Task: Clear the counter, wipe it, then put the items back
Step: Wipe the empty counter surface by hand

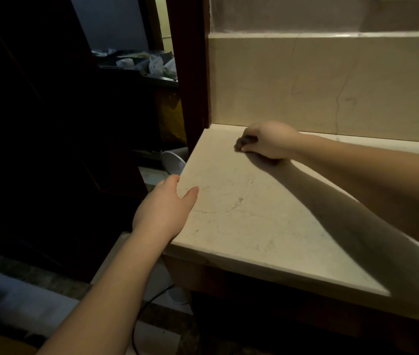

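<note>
We clamp the right hand [269, 139] on the small dark wiping cloth [245, 141] at the beige marble desk's [241, 213] rear-left corner; the left hand [167, 208], fingers relaxed, braces its edge. Use overlapping strokes outward.

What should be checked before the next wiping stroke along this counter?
1. Cloth gripped by right hand: ok.
2. Cloth touching counter: ok.
3. Visible counter free of items: ok.
4. Left hand braced on the counter's left edge, thumb on top: ok.
5. Back corner by the wall already wiped: cannot tell.
6. Counter's right end, hidden behind the right forearm: cannot tell.
</note>
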`<state>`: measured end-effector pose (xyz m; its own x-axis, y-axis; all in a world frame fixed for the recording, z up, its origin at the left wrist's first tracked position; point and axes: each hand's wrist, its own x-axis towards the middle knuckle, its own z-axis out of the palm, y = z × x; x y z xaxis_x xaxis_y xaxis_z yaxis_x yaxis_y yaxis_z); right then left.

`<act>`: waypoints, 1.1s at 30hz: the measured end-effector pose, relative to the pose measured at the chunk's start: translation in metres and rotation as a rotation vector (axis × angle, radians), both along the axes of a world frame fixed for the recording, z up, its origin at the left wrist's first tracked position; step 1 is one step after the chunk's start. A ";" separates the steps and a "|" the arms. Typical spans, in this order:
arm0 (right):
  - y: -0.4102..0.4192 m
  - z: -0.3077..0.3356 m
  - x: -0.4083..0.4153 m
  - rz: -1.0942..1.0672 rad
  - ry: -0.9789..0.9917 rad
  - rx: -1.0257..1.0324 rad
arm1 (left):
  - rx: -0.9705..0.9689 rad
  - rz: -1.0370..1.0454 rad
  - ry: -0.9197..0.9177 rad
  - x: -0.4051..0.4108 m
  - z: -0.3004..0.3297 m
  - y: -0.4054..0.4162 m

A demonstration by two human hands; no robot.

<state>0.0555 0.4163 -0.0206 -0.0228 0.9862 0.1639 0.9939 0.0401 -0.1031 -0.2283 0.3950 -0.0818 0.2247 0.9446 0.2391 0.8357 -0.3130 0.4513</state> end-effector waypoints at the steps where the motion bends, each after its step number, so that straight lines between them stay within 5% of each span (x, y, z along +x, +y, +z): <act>1: -0.009 -0.003 -0.002 0.067 0.009 -0.018 | 0.009 0.002 -0.002 0.000 0.000 0.000; 4: -0.028 -0.003 0.003 0.137 0.004 -0.086 | 0.018 0.004 -0.010 0.000 -0.001 0.000; 9: -0.011 0.008 0.010 -0.056 -0.035 -0.049 | 0.015 0.001 -0.003 0.000 0.001 -0.001; 16: -0.054 -0.008 -0.022 0.228 0.020 -0.025 | 0.018 -0.002 -0.003 0.000 0.000 0.000; 22: -0.031 0.004 -0.016 0.031 0.000 0.005 | -0.012 0.000 0.012 -0.001 0.002 -0.001; 29: -0.068 -0.009 -0.042 0.277 0.018 0.001 | -0.027 -0.001 0.027 0.001 0.005 -0.002; 33: -0.047 0.006 -0.024 0.097 -0.020 -0.051 | -0.037 -0.003 0.022 0.000 0.005 0.000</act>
<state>0.0315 0.3694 -0.0142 -0.1216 0.9862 0.1125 0.9874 0.1318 -0.0875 -0.2279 0.3948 -0.0771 0.2322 0.9520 0.1994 0.8447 -0.2990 0.4440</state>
